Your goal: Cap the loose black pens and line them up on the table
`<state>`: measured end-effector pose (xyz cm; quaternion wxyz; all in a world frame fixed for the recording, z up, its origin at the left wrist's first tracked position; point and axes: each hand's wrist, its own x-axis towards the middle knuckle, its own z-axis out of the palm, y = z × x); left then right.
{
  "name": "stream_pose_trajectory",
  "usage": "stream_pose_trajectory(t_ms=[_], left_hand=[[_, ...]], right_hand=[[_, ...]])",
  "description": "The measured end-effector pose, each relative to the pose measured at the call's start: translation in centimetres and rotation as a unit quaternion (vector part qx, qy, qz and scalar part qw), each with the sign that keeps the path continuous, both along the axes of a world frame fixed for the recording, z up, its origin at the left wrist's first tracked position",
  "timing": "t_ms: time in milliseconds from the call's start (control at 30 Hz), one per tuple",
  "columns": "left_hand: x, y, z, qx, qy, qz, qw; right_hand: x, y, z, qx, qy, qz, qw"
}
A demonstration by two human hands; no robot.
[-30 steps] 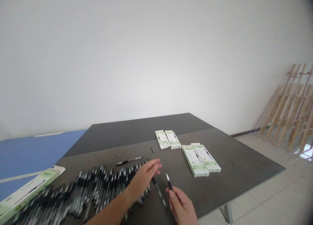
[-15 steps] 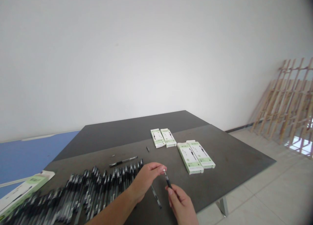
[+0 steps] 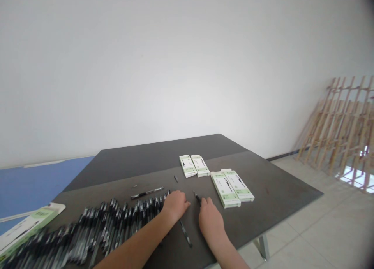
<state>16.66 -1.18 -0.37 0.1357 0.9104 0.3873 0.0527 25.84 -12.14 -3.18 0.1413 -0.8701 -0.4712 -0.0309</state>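
Note:
My right hand (image 3: 210, 218) is closed round a dark-gripped pen (image 3: 197, 197), whose pointed tip sticks out toward the upper left, low over the table. My left hand (image 3: 175, 205) is beside it with fingers curled, close to the tabletop; whatever its fingertips hold, if anything, is hidden. A pen (image 3: 184, 232) lies partly beneath my left hand. Many black and clear pens (image 3: 111, 226) lie in a wide row left of my hands, partly behind my left forearm. One more pen (image 3: 147, 193) lies crosswise beyond that row. A small dark piece (image 3: 175, 178) lies farther back.
Four green and white pen boxes lie in two pairs, one pair (image 3: 194, 166) farther back and one (image 3: 232, 187) to the right. Another box (image 3: 26, 228) is at the left edge of the dark table (image 3: 163, 152). Wooden racks (image 3: 344, 125) lean at the right wall.
Both hands have turned and moved apart. My left hand has let its grip near the pen tip go, and my right hand has lowered the pen and tilted it flatter.

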Motion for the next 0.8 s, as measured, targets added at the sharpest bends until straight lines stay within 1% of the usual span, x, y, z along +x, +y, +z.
stream_pose_trajectory(t_ms=[133, 267, 367, 433, 500, 567, 667, 733, 800], left_hand=[[-0.1, -0.1, -0.1, 0.008, 0.008, -0.001, 1.000], [-1.4, -0.2, 0.5, 0.009, -0.008, -0.004, 1.000], [-3.1, -0.6, 1.2, 0.014, -0.027, 0.001, 1.000], [-4.6, -1.2, 1.8, 0.013, -0.052, 0.004, 0.999], [-6.2, -2.2, 2.2, 0.006, -0.105, 0.004, 0.994], [-8.0, -3.4, 2.3, 0.007, -0.155, 0.011, 0.988], [-11.0, -5.2, 1.6, 0.027, -0.203, 0.026, 0.979], [-13.2, -5.9, 0.7, 0.055, -0.229, 0.042, 0.971], [-15.4, -6.4, -0.5, 0.098, -0.252, 0.048, 0.962]], right_hand=[[-0.3, 0.8, 0.1, -0.004, -0.024, 0.007, 1.000], [-0.1, 0.4, -0.6, 0.007, -0.027, 0.020, 0.999], [0.2, -0.1, -0.9, 0.015, -0.007, 0.030, 0.999], [0.4, -0.3, -0.9, 0.018, 0.003, 0.036, 0.999], [0.4, -0.5, -0.9, 0.028, 0.008, 0.044, 0.999], [0.3, -0.8, -0.8, 0.042, 0.011, 0.048, 0.998], [0.2, -1.5, -1.0, 0.064, 0.016, 0.049, 0.997], [0.5, -2.2, -1.1, 0.079, 0.015, 0.057, 0.995], [1.6, -3.0, -0.9, 0.092, 0.003, 0.063, 0.994]])
